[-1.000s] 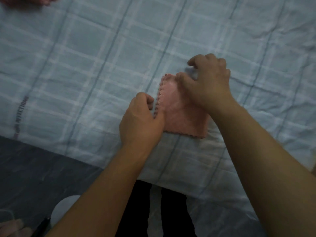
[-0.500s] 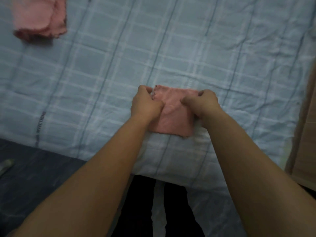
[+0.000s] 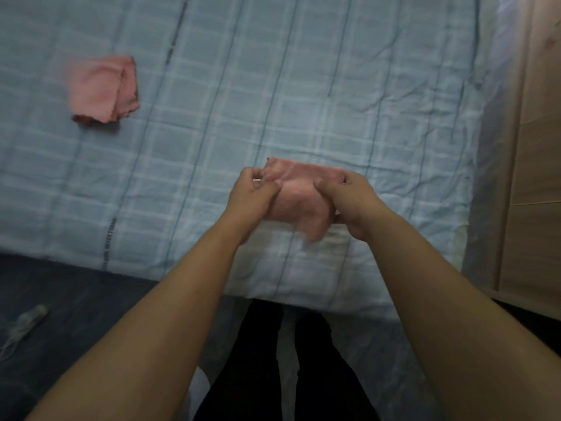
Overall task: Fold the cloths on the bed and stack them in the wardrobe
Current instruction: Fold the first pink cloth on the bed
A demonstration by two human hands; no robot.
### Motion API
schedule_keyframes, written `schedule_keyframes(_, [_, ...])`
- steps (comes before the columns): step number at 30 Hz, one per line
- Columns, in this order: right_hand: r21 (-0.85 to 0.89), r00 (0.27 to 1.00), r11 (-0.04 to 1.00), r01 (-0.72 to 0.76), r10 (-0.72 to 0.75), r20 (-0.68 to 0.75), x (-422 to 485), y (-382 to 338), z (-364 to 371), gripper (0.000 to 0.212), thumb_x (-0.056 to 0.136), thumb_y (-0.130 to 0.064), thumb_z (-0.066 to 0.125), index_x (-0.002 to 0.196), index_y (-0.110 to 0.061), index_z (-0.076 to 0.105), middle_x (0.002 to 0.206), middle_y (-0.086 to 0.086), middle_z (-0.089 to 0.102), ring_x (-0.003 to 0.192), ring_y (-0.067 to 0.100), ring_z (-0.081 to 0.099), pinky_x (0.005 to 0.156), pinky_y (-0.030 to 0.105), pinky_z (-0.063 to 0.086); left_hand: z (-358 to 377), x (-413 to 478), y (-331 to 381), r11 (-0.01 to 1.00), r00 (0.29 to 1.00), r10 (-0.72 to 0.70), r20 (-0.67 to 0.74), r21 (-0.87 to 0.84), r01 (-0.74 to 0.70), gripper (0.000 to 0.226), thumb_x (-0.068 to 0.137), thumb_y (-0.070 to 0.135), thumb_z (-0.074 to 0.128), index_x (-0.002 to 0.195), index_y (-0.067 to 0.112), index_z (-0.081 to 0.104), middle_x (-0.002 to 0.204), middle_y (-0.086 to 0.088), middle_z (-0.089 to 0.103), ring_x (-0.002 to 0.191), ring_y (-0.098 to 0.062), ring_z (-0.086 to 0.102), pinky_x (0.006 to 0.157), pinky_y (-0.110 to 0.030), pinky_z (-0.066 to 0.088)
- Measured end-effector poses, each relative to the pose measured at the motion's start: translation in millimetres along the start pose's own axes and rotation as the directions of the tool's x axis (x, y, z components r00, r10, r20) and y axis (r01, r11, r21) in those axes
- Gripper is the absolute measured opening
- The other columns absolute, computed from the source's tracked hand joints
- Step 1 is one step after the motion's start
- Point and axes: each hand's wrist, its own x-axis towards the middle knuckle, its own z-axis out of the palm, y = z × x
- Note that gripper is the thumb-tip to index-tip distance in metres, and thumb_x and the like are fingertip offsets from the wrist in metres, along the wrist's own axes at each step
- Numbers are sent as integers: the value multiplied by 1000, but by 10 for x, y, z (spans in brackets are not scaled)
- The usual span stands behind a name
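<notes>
Left hand (image 3: 253,194) and right hand (image 3: 352,202) each pinch one side of the folded pink cloth (image 3: 299,205), holding it just above the bed (image 3: 334,86) near its front edge, seemingly to keep the fold together before it joins the folded pile (image 3: 103,89) far left.

Both forearms extend forward, side by side. Left hand (image 3: 252,194) and right hand (image 3: 352,205) are close together, thumbs and curled fingers pinching opposite sides of the pink cloth (image 3: 299,199).

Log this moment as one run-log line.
step: fold | left hand: grips pink cloth | right hand: grips pink cloth | folded pink pile: far left on bed
</notes>
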Motion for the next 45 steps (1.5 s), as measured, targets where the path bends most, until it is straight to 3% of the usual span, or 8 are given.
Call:
schedule_keyframes(4, [24, 999, 999, 33, -33, 9, -372, -262, -149, 16, 94, -22, 69, 110, -17, 68, 97, 0, 74, 81, 15, 71, 54, 27, 54, -158, -369, 369, 1000, 995, 19, 100, -24, -16, 49, 75, 37, 79, 115, 25, 53, 105, -2, 77, 93, -18, 75, 75, -37, 61])
schedule_keyframes(9, [33, 996, 998, 61, -63, 58, -854, -621, -354, 30, 93, -29, 71, 119, -14, 64, 109, 6, 74, 85, 18, 73, 63, 35, 58, -347, -794, 799, 996, 981, 92, 168, -33, -87, 62, 77, 17, 87, 125, 29, 48, 115, 2, 74, 101, -16, 75, 81, -43, 65])
schedule_keyframes(16, [92, 979, 982, 168, -177, 103, -1594, -970, -621, 51, 89, -19, 76, 134, -17, 52, 116, 6, 71, 90, 19, 77, 68, 37, 60, -471, -1409, 1295, 971, 962, 226, 154, -113, -211, 71, 84, 11, 84, 132, 43, 42, 116, -5, 70, 98, -19, 76, 66, -33, 62])
schedule_keyframes(21, [99, 943, 948, 304, -314, 109, -1988, -1087, -765, 80, 88, -4, 73, 152, -36, 36, 112, 10, 71, 91, 19, 77, 76, 35, 61, -477, -1681, 1489, 931, 915, 365, 169, -66, -359, 44, 86, 16, 83, 116, 43, 64, 122, 2, 68, 104, -19, 72, 74, -33, 63])
schedule_keyframes(25, [58, 896, 901, 430, -434, 98, -2194, -1184, -873, 62, 90, 0, 69, 139, -37, 58, 116, 9, 70, 107, 26, 72, 87, 34, 60, -498, -1808, 1653, 896, 882, 436, 181, -2, -443, 42, 81, 19, 88, 111, 42, 71, 119, 4, 70, 95, -16, 70, 79, -33, 63])
schedule_keyframes(29, [46, 844, 852, 522, -523, 122, -2401, -1294, -1004, 65, 96, -4, 63, 143, -47, 51, 129, -1, 66, 109, 15, 71, 90, 27, 58, -515, -1934, 1845, 861, 843, 473, 256, 68, -504, 64, 72, 10, 90, 121, 44, 65, 127, 1, 62, 104, -20, 70, 83, -36, 64])
schedule_keyframes(35, [10, 788, 800, 600, -594, 161, -2638, -1371, -1145, 66, 86, 1, 73, 138, -37, 60, 134, -7, 59, 103, 11, 69, 78, 23, 60, -512, -2109, 2062, 789, 806, 515, 293, 206, -579, 77, 73, 6, 83, 136, 39, 53, 134, 10, 55, 115, -11, 63, 91, -36, 62])
schedule_keyframes(45, [-286, 722, 663, 692, -632, 283, -2770, -1514, -1322, 63, 60, -24, 84, 120, -37, 70, 125, -1, 62, 110, 12, 65, 91, 36, 60, -502, -2354, 2431, 615, 699, 658, 278, 336, -713, 36, 82, 18, 80, 109, 38, 68, 110, 5, 55, 92, -11, 64, 64, -20, 57])
